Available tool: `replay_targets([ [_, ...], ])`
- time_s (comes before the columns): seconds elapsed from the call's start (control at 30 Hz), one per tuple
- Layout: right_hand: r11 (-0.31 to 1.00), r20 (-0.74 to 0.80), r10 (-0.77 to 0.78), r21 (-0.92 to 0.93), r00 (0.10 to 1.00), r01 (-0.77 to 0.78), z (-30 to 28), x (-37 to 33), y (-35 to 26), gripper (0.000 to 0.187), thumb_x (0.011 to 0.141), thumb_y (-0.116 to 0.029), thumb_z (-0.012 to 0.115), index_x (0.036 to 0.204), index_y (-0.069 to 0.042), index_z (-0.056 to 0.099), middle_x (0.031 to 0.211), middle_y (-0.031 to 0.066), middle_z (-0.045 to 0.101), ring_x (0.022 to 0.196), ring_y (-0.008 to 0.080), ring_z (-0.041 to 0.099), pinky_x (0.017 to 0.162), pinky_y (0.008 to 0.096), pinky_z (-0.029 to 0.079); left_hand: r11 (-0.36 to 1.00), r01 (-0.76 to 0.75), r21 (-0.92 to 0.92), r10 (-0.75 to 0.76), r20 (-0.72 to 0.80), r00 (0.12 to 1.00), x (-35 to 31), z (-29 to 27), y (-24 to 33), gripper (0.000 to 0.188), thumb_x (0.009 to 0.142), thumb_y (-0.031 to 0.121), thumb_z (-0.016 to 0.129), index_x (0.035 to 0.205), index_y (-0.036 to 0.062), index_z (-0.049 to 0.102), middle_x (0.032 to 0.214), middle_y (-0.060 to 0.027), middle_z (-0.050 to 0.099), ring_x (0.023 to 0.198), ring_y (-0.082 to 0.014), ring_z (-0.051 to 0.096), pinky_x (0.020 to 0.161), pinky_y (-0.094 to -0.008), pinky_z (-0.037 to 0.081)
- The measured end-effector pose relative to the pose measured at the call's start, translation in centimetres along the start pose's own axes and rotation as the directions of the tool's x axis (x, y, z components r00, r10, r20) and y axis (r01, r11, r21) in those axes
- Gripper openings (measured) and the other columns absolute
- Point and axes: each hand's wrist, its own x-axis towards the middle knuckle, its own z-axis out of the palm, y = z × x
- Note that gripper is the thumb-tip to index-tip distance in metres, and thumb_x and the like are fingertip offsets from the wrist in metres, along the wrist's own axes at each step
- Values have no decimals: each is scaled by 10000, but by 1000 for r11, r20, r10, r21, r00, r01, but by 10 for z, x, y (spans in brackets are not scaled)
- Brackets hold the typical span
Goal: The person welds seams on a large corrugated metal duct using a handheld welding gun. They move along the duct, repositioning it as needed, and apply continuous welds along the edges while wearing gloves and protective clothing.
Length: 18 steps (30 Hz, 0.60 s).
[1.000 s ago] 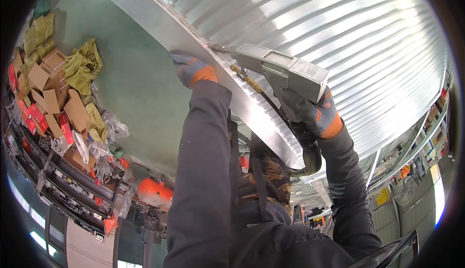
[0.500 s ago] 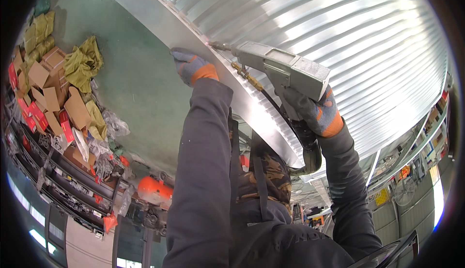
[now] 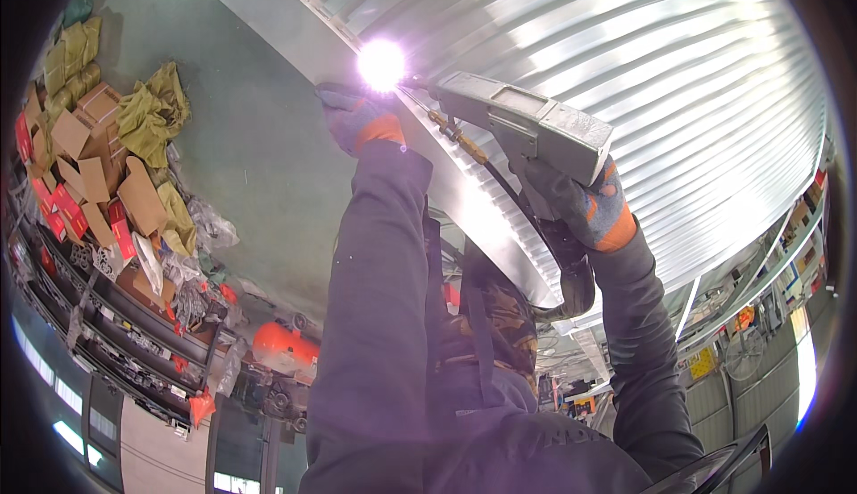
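My right hand (image 3: 585,201), in a grey and orange work glove, is wrapped round the grip of a silver welding gun (image 3: 536,119). A brass-fitted wire feed tube (image 3: 455,137) runs beneath the gun toward its nozzle. At the nozzle tip a bright white-violet weld glow (image 3: 381,66) hides the spot where it meets the seam. That seam lies between a flat metal flange (image 3: 464,186) and a large corrugated metal panel (image 3: 661,57). My left hand (image 3: 355,119), in a matching glove, is closed on the flange's outer edge just below the glow; its fingertips are partly hidden.
On the green floor (image 3: 250,155) at left lies a heap of opened cardboard boxes (image 3: 98,124), yellow-green sacks (image 3: 153,115) and plastic wrap. An orange tank (image 3: 284,347) and a dark metal rack (image 3: 125,333) stand at lower left. A fan (image 3: 746,354) is at far right.
A bright glow has appeared at the gun's nozzle, casting a violet haze over the picture. Both hands and the gun have stayed nearly in place.
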Motion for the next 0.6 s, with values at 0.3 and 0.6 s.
replay_targets([
  [0.3,993,-40,121,12,992,-120,-4,-3,-4,714,675,-144,718,1286,101,441,1198,230,555,1056,275,598,885,343,532,964,165,-209,-171,-12,985,-24,-18,47,515,1003,390,331,1117,-33,602,1024,-194,665,930,-330,643,804,-399,489],
  [0.6,994,-31,81,77,996,-78,-13,-10,9,693,708,-141,719,1293,99,434,1212,237,549,1066,280,596,881,343,536,967,176,-184,-173,32,984,-30,-23,56,560,1006,431,284,1210,3,582,1132,-191,639,1037,-352,614,901,-405,494],
])
